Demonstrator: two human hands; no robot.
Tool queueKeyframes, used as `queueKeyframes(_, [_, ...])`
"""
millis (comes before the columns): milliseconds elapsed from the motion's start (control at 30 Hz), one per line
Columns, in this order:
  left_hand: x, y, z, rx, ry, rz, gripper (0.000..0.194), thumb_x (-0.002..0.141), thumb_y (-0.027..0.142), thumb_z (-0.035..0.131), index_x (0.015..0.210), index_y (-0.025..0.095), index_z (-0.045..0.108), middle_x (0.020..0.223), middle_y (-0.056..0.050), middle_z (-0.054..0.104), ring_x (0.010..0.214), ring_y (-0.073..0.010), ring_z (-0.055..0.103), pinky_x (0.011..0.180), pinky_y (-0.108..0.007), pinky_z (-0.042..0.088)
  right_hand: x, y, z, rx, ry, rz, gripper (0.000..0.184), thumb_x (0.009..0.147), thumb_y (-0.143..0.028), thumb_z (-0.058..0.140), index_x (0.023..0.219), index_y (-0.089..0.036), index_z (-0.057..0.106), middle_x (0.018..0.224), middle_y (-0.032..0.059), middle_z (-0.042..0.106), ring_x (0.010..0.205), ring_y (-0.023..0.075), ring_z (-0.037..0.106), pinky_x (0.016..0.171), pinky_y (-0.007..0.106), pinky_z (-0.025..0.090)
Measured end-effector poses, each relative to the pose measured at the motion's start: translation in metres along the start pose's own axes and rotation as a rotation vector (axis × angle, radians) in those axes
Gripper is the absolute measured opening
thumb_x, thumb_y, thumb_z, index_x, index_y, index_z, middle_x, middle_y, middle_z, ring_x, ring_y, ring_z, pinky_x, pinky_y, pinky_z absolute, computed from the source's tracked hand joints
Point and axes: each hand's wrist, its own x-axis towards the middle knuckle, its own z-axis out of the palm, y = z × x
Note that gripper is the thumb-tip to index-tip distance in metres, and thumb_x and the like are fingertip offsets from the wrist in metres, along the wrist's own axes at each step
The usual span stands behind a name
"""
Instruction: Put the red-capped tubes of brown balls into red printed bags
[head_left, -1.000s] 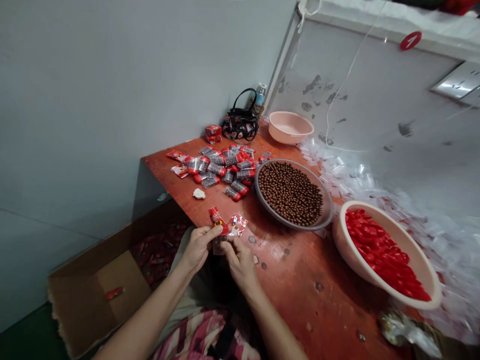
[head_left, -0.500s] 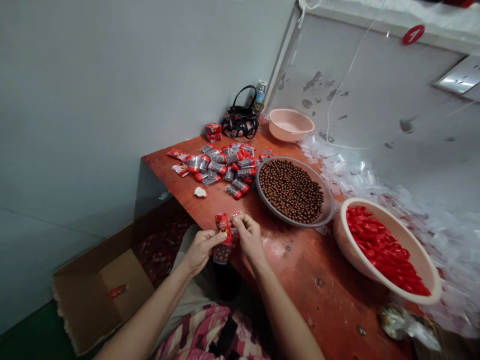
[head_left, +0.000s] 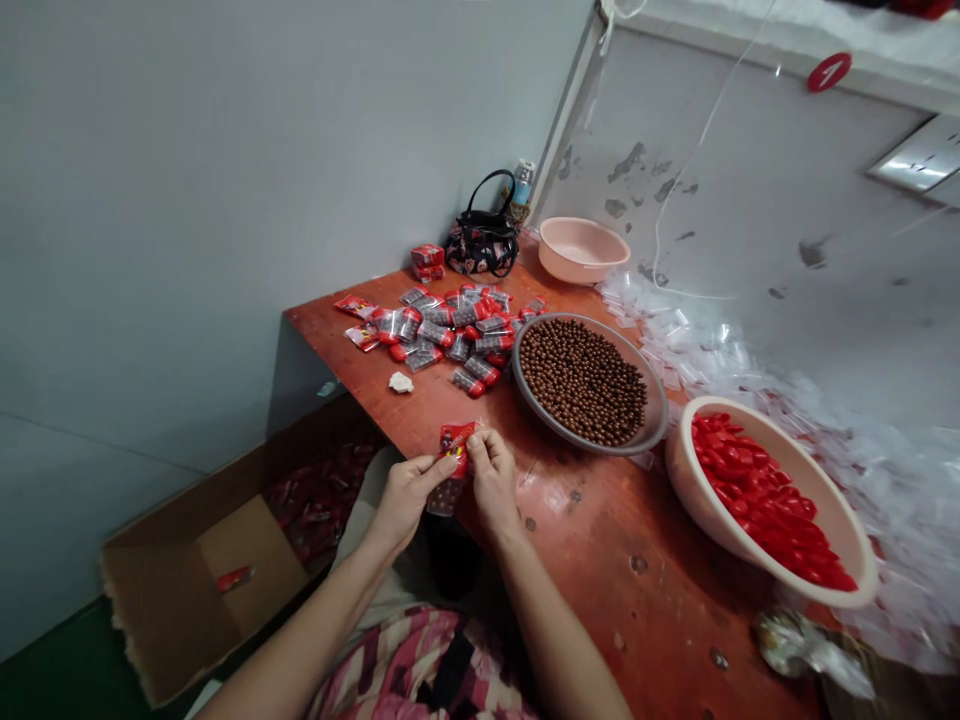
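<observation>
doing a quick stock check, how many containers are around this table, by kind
basins: 2 (pale pink basin, cream basin of red pieces)
grey bowl of brown beads: 1
cardboard box: 1
total: 4

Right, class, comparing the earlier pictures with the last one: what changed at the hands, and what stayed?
The right hand has risen to pinch the red top of the clear packet of brown beads, which now stands nearly upright in the left hand instead of leaning. Nothing was let go. The bowl of red pieces, the tray of brown beads and the pile of packets stayed put.
</observation>
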Motion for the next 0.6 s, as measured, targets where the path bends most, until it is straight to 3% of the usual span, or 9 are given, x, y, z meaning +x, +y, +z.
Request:
queueKeyframes(167, [0.004,0.003,0.003,-0.061,0.102,0.028,0.022,0.064,0.031,0.066,0.07,0.01,0.065,0.059,-0.004,0.063,0.053,-0.0135,0.054,0.054,-0.024,0.042,-0.01,0.007,0.005,0.177,0.058,0.129,0.02,0.078,-0.037,0.047,0.079,-0.018,0.053,0.069,-0.0019,0.052,0.059,0.0102,0.049,0.054,0.021,0.042])
queueKeyframes(333, [0.005,0.01,0.005,-0.112,0.169,0.06,0.024,0.064,0.035,0.065,0.063,0.011,0.062,0.055,-0.002,0.059,0.047,-0.01,0.05,0.045,-0.02,0.038,-0.038,0.002,0.0,0.183,-0.125,0.208,0.022,0.072,-0.03,0.058,0.089,-0.019,0.052,0.082,0.0012,0.057,0.068,0.0122,0.055,0.056,0.022,0.047])
queueKeyframes(467, [0.004,0.009,0.012,-0.185,0.123,-0.019,0.028,0.063,0.039,0.065,0.062,0.011,0.06,0.05,0.0,0.056,0.041,-0.0087,0.046,0.039,-0.019,0.033,-0.049,0.004,0.002,0.198,-0.154,0.241,0.021,0.072,-0.028,0.058,0.089,-0.017,0.053,0.072,0.0,0.059,0.061,0.0119,0.056,0.057,0.023,0.048])
queueKeyframes(600, [0.007,0.008,0.015,-0.18,0.094,-0.064,0.026,0.06,0.034,0.068,0.068,0.01,0.064,0.051,-0.001,0.058,0.044,-0.0094,0.05,0.043,-0.02,0.036,-0.049,0.004,0.002,0.129,-0.118,0.2,0.019,0.073,-0.027,0.057,0.088,-0.016,0.056,0.069,-0.0007,0.059,0.057,0.0108,0.055,0.054,0.022,0.046])
